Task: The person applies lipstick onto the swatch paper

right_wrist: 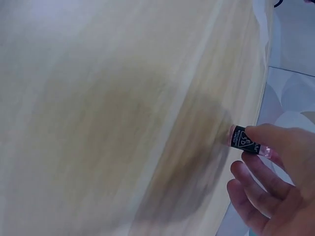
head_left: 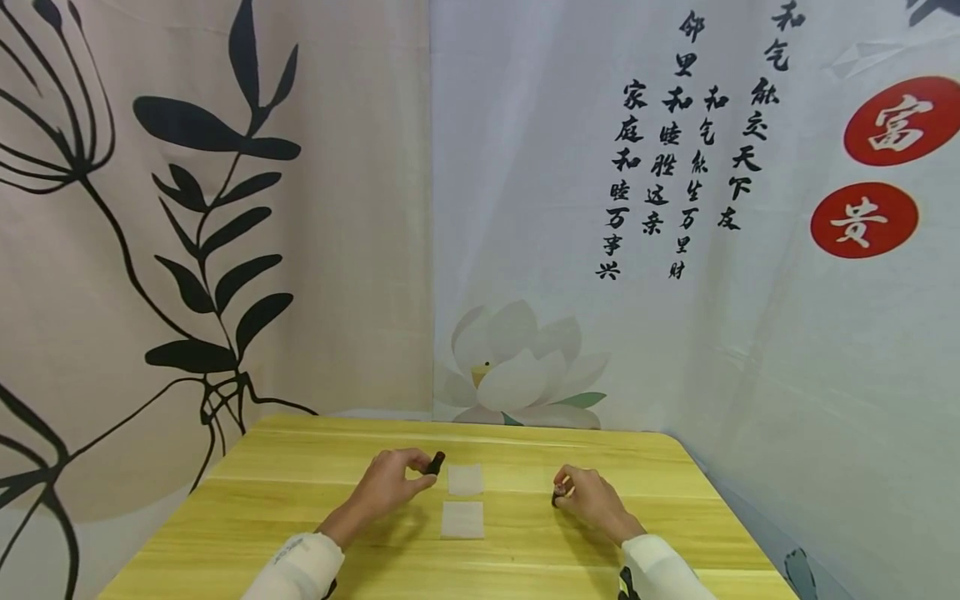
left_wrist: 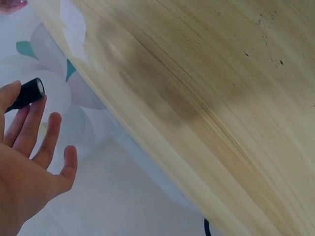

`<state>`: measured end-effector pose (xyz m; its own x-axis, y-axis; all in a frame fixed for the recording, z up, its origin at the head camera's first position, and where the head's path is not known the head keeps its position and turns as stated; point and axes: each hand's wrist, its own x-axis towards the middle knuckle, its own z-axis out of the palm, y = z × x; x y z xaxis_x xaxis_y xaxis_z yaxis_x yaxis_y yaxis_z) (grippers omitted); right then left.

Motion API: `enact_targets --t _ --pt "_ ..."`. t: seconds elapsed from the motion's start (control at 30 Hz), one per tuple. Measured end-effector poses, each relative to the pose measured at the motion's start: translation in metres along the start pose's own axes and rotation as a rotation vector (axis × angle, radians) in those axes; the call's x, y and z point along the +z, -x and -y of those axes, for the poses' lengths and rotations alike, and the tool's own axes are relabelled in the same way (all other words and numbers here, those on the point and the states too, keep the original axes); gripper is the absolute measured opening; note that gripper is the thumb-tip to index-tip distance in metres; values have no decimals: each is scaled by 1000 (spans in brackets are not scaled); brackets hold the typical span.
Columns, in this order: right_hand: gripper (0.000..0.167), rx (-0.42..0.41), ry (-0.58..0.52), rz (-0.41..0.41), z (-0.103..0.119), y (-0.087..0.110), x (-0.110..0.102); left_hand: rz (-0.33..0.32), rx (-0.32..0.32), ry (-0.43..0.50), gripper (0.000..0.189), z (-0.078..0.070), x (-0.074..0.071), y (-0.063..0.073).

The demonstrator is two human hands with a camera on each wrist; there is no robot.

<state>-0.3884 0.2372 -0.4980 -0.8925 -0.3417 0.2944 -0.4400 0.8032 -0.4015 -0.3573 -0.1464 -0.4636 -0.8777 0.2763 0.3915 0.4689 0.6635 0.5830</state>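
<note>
My left hand [head_left: 390,482] pinches a small black cylinder [left_wrist: 30,93] between thumb and fingers, above the table left of the upper paper square. In the left wrist view the cylinder has a pale round end, and the other fingers are spread. To the right of the papers, my right hand [head_left: 592,497] pinches a small pinkish, see-through vial [right_wrist: 246,141] with a black label and white lettering. Part of the vial is hidden by the thumb. Between the hands lie two white paper squares, an upper square [head_left: 466,480] and a lower square [head_left: 462,520].
The yellow wood-grain table [head_left: 525,571] has a rounded far edge close to the hanging backdrop [head_left: 360,208], which carries printed plants and writing. White sleeves [head_left: 300,567] cover both forearms.
</note>
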Motion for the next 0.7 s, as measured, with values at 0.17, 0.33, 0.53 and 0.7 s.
enact_targets --t 0.17,0.33,0.53,0.7 --pt "34 -25 33 -90 15 -5 -1 -18 12 31 18 -2 3 -2" --pt "33 -135 -123 -189 54 -27 2 -30 23 103 17 -9 9 -6" --pt "37 -195 -482 -31 100 -51 6 -2 74 177 24 -26 16 -12" --pt "37 -188 -611 62 119 -56 12 15 102 207 26 -34 18 -14"
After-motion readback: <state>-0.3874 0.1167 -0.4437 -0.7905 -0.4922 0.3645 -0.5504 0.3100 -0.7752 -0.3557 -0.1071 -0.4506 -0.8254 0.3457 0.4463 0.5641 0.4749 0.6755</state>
